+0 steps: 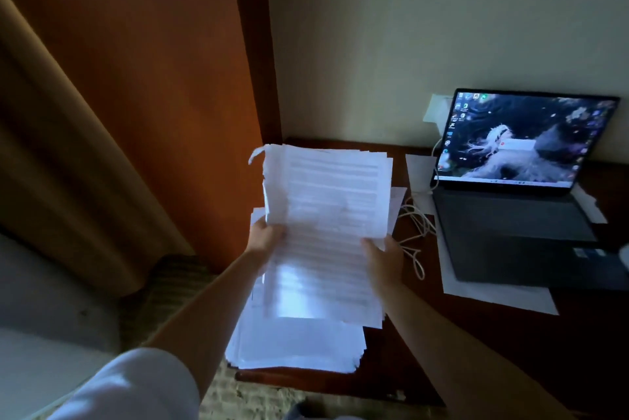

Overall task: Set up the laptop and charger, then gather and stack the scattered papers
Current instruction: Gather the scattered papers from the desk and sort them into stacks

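I hold a thick sheaf of printed white papers (326, 215) above the left end of the dark wooden desk (476, 344). My left hand (263, 235) grips its left edge and my right hand (384, 259) grips its right edge. Under it, a stack of white papers (299, 344) lies on the desk's front left corner. The laptop (520, 188) stands open at the right with its screen lit. A white charger cable (415, 232) runs from the laptop's left side in loops across the desk. Loose sheets (497, 297) lie under the laptop.
A white wall socket (437, 108) sits behind the laptop's left corner. A brown wooden panel (163, 79) and a tan curtain (51, 147) stand to the left of the desk. Patterned carpet (170, 290) shows below.
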The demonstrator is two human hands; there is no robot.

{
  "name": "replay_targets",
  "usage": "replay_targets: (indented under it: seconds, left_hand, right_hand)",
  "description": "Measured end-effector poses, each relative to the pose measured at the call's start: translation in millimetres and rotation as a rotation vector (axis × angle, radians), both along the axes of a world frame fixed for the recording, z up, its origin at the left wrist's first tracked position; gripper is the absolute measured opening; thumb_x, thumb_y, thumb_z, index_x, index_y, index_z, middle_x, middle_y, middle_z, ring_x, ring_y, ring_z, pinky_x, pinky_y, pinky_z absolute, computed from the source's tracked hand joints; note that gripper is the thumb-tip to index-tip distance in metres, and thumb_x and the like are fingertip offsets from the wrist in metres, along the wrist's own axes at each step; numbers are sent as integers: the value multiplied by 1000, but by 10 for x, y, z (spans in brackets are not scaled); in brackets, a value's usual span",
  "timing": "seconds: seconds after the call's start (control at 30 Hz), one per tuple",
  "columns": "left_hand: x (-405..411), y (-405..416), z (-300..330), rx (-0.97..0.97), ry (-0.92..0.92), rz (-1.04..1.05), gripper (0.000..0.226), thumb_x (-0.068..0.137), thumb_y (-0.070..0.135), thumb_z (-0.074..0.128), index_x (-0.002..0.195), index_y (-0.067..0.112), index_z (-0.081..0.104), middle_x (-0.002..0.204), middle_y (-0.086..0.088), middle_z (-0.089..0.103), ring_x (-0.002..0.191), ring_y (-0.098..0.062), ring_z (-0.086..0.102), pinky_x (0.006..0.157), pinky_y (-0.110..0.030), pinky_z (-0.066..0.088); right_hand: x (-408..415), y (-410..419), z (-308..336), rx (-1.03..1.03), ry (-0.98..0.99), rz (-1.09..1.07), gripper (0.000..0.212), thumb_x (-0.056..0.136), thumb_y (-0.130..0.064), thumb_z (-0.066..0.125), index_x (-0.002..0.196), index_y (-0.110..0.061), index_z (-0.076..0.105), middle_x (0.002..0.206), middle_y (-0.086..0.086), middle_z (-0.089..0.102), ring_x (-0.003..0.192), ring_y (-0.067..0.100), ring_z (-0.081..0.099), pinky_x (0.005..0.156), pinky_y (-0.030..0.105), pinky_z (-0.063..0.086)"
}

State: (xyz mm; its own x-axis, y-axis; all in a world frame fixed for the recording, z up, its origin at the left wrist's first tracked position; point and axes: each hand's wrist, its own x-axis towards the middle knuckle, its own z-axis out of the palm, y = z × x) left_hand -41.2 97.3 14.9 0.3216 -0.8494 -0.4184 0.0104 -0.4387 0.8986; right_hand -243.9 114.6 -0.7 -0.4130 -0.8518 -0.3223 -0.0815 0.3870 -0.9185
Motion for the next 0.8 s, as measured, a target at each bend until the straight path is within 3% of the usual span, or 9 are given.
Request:
replay_targets:
  seconds: [0.07,0.13,0.2,0.23,0.3,0.4,0.57,0.7,0.8]
  left_hand:
    - [-57,-154,-64,74,-119,-145,29,66,19,57,91,8,67,78,-8,65,75,-26,61,63,-33,51]
    - [-126,-300,-156,150,-260,-252,42,63,28,60,99,10,70,90,-10,69,88,-30,65,73,-38,55]
    - [-179,-396,-234,219,-342,-342,43,64,28,61,103,12,69,97,-10,69,93,-31,64,81,-40,56]
    - [-196,-429,-247,238,-357,-377,39,68,26,63,104,13,68,98,-9,67,94,-30,62,83,-41,56]
    - [-194,-489,-270,243,-364,-389,33,72,20,67,104,13,66,98,-8,67,94,-29,63,82,-40,56]
    - [-143,-581,-324,236,-273,-353,36,71,11,73,106,9,68,99,-10,69,91,-30,65,81,-39,56]
    - [-106,-564,-289,178,-184,-325,30,73,3,71,103,8,67,95,-12,70,87,-32,67,80,-43,57]
    - [-99,-456,-55,133,-40,-128,29,78,-10,59,103,4,55,78,-5,58,70,-20,56,58,-29,47]
    - [-46,-335,126,92,34,-28,31,77,-13,60,102,2,49,80,-6,50,77,-20,50,68,-31,42]
  right_hand:
    - [18,-40,-117,30,279,-93,25,81,-16,64,96,4,64,101,13,60,96,30,56,89,44,48]
    - [31,-65,-269,102,373,-146,32,79,-16,62,106,1,65,112,18,59,104,34,55,93,42,46]
    - [38,-108,-274,159,142,-182,40,81,-10,58,120,-6,60,119,13,57,104,29,56,86,34,50]
    - [37,-123,-261,171,56,-169,39,84,-5,54,122,-8,57,116,8,57,96,25,57,74,26,50]
    - [19,-156,-237,158,33,-138,35,89,2,45,120,-10,55,102,7,55,82,20,53,59,19,43]
    - [31,-182,-176,100,127,-78,40,87,8,36,115,-12,55,98,6,57,96,29,59,73,27,43]
    - [125,-125,67,-78,275,8,47,84,7,37,122,-18,49,117,2,61,106,27,57,84,33,45]
    - [187,-173,249,-280,192,-17,68,80,14,38,140,-18,34,136,6,52,121,25,51,92,35,45]
    - [173,-206,401,-325,94,-38,73,80,14,38,145,-19,30,135,6,53,119,24,53,87,29,42]
